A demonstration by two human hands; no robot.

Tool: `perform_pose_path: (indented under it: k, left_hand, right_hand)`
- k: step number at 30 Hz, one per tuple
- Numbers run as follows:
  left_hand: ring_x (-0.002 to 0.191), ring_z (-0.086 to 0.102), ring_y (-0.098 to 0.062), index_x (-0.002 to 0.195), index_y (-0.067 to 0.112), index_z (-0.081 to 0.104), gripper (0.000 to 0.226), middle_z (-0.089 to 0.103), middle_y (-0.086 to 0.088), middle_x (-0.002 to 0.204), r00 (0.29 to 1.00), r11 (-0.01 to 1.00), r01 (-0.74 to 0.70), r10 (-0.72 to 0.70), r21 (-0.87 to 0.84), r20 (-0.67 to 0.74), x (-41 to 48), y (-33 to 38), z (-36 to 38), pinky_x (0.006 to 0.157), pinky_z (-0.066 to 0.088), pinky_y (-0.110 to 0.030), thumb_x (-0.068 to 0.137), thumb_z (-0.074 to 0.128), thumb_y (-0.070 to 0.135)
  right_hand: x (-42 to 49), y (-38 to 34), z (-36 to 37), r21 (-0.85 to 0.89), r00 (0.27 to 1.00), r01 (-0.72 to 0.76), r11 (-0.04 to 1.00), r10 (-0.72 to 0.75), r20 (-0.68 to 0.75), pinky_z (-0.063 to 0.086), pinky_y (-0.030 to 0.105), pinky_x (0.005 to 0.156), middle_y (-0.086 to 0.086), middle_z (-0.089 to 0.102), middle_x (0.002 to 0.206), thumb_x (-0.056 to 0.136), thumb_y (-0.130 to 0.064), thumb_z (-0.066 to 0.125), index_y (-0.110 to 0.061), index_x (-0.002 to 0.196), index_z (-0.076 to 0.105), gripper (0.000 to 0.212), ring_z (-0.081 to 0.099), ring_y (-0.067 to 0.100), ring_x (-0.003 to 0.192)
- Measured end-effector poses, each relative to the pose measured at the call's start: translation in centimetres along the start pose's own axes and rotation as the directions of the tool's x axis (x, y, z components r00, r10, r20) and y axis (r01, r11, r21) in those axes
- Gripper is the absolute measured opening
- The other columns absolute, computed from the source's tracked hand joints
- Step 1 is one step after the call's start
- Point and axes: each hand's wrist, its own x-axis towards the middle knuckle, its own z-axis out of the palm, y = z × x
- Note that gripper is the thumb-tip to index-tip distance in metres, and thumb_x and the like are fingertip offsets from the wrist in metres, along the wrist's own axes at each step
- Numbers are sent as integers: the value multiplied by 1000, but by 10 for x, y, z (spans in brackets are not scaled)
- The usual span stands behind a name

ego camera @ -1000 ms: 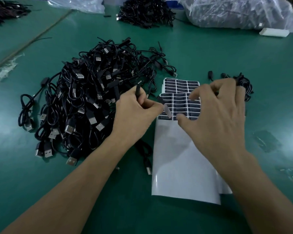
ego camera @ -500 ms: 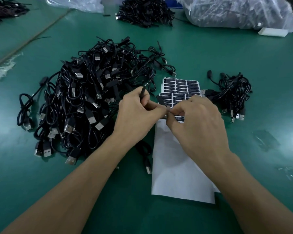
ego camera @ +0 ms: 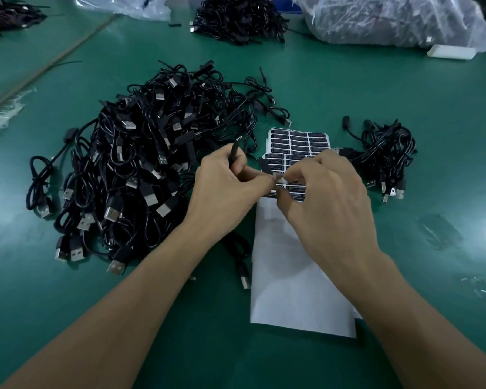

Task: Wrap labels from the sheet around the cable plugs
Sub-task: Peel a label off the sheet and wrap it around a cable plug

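Since half a second ago little has shifted: both hands are kept together over the near end of the sheet, the right fingers drawn slightly tighter round the white label between them.

Green matte surface (ego camera: 376,88), smooth, faintly glossy under the lighting. Large tangled heap of cables (ego camera: 141,164) at left: thin black rubbery cord, rectangular metal USB ends. Smaller bundle (ego camera: 385,155) at right, well apart from the heap, just beyond the right hand. Clear crinkled plastic bags at the far edge.

Label sheet (ego camera: 295,276) lies between the hands and the near edge, its long axis running near to far; the near part is bare white glossy backing, the far part is covered with rows of small black printed labels (ego camera: 298,141).

Left hand (ego camera: 222,192): grip pinched on a slim black cable plug (ego camera: 234,153), its long axis pointing far and slightly right, the tip sticking out above the fingers. Right hand (ego camera: 328,197): thumb and forefinger pressed together on a small white label (ego camera: 279,179), just right of the left fingertips and touching them.

Judgement: the label lies to the right of the plug, across its axis; the wrap would be carried round by the right hand, which is the nearer.
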Motion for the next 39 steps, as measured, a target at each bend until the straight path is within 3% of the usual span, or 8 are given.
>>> perform_pose_path:
  k: [7, 10, 13, 19, 22, 26, 31, 39]
  left_hand:
    - [47, 35, -7, 68, 22, 28, 50, 65, -24, 72, 1000, 1000, 6, -6, -21, -3, 2, -2, 0, 48, 36, -17, 74, 75, 4]
    - [52, 59, -13, 68, 20, 30, 47, 57, -1, 54, 1000, 999, -2, 1, -54, -17, 1, -1, 1, 57, 43, -21, 80, 75, 14]
    - [64, 64, -6, 71, 13, 41, 32, 63, -10, 64, 1000, 993, 7, -8, -115, -15, -1, 4, 0, 68, 45, -25, 86, 61, 33]
    - [73, 52, -16, 79, 20, 38, 24, 65, -8, 74, 995, 995, 55, -48, -81, 89, -3, 8, -1, 74, 48, -48, 77, 60, 29]
    - [69, 54, -11, 79, 21, 32, 38, 72, -11, 80, 992, 995, 6, 6, -97, 124, -4, 5, 0, 71, 50, -33, 73, 69, 19]
    - [68, 57, -13, 78, 19, 31, 43, 75, -5, 78, 992, 991, -22, 38, -131, 121, -1, 0, 0, 66, 50, -23, 74, 72, 12]
    - [68, 54, -16, 78, 20, 30, 43, 72, -8, 73, 994, 990, -58, 69, -126, 88, 0, -3, 0, 65, 47, -23, 75, 71, 8]
    - [67, 56, -12, 76, 19, 31, 42, 73, 4, 70, 991, 995, -58, 67, -87, 112, -2, -3, 0, 66, 50, -23, 72, 71, 11]
  right_hand:
    - [1, 1, -1, 9, 1000, 21, 1000, -21, 2, 36, 27, 82, -3, 48, 85, 89, -23, 71, -12, 94, 75, 12, 54, 23, 92]
    - [1, 3, 0, 29, 1000, 10, 1000, -9, -11, 30, 23, 76, -2, 53, 82, 91, -23, 67, -13, 91, 76, 14, 49, 19, 86]
    - [2, 6, 1, 237, 998, -60, 970, 51, 45, 41, 26, 70, -6, 65, 77, 89, -22, 67, -21, 83, 77, 12, 57, 8, 78]
    - [10, 14, -1, 773, 943, -326, 544, 246, 224, 40, 13, 52, -10, 62, 51, 86, -11, 73, -21, 72, 78, 18, 47, -2, 48]
    - [10, 13, -1, 838, 939, -336, 429, 223, 262, 37, 5, 46, -18, 58, 48, 88, -5, 71, -15, 78, 76, 16, 50, -5, 42]
    - [10, 12, -2, 835, 947, -316, 450, 204, 249, 42, 6, 49, -16, 65, 54, 89, -6, 71, -18, 80, 77, 16, 55, -4, 45]
    - [7, 17, 4, 685, 968, -239, 689, 222, 114, 56, 22, 67, -11, 74, 73, 84, -26, 78, -34, 89, 76, 9, 66, 5, 66]
    - [10, 16, 2, 750, 957, -287, 596, 216, 195, 55, 34, 69, -1, 74, 73, 83, -21, 77, -28, 73, 79, 13, 64, 20, 68]
